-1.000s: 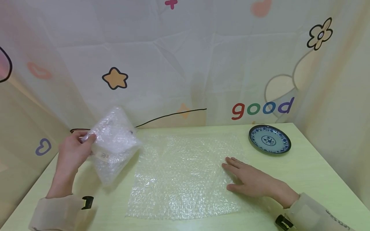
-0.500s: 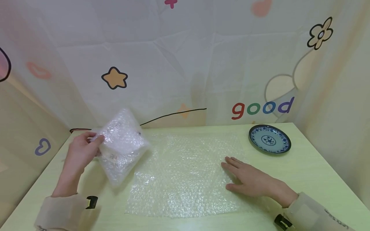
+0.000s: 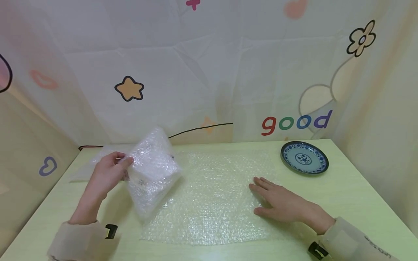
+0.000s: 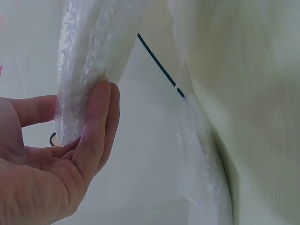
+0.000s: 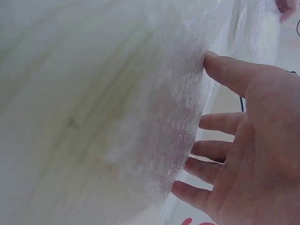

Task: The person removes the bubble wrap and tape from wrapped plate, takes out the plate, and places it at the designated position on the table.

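Note:
In the head view my left hand [image 3: 109,174] pinches the left corner of a bubble-wrapped package [image 3: 153,170], thumb on top and fingers beneath. The left wrist view shows the fingers curled under the package [image 4: 89,61]; its contents are hidden by the wrap. It hangs tilted over the left part of a flat bubble wrap sheet [image 3: 212,203] spread on the table. My right hand [image 3: 284,203] rests with spread, straight fingers on the sheet's right side. In the right wrist view its fingertips [image 5: 183,190] touch the bubble wrap.
A blue-patterned plate [image 3: 304,158] with a dark rim stands at the back right of the table [image 3: 352,210]. Another piece of bubble wrap [image 3: 85,169] lies at the back left, partly behind my left hand. A printed curtain [image 3: 196,83] hangs behind the table.
My left hand has carried the wrapped package to the right and slightly down, over the sheet's left part. More of the bubble wrap at back left shows. The right hand has barely moved.

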Demonstrator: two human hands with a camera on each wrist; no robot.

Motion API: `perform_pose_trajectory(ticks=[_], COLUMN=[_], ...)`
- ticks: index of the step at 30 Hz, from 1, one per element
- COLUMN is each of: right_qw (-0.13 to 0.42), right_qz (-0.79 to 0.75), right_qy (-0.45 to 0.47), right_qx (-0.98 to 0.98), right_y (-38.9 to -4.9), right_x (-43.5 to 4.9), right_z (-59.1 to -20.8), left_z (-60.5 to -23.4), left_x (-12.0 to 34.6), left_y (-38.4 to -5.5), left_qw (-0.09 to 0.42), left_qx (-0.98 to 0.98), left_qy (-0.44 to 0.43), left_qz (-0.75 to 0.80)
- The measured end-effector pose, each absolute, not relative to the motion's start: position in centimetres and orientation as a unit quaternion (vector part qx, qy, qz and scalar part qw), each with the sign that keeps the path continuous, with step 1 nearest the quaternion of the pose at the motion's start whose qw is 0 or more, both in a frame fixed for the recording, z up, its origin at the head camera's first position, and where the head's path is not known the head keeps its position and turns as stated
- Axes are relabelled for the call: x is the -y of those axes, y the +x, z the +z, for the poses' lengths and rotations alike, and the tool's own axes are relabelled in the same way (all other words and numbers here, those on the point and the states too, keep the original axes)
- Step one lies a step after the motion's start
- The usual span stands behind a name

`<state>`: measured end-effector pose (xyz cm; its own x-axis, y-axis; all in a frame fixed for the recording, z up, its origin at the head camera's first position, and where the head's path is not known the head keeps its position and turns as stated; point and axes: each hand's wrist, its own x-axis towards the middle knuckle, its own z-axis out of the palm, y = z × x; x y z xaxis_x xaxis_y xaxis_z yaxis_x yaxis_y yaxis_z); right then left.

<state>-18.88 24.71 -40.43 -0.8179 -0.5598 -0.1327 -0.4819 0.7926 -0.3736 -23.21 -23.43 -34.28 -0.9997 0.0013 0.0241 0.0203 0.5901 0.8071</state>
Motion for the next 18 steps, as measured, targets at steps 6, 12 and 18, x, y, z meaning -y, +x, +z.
perform_pose_trajectory(ticks=[6, 12, 18], right_qw=[0.120, 0.121, 0.122], right_qz=[-0.166, -0.166, -0.170], right_qy=[-0.277, -0.277, -0.275], right_qx=[-0.939, -0.938, -0.938], right_y=[-18.9, -19.0, -19.0], right_x=[-24.5, -24.4, -24.2], right_z=[-40.3, -40.4, -40.4], left_z=[-34.5, -35.2, -35.4], left_x=[22.4, 21.5, 20.4], left_y=[-23.2, -23.4, -23.5], left_qw=[-0.015, -0.035, -0.045], left_qx=[0.880, 0.874, 0.865], left_qy=[-0.018, -0.035, -0.058], left_qz=[-0.474, -0.484, -0.497])
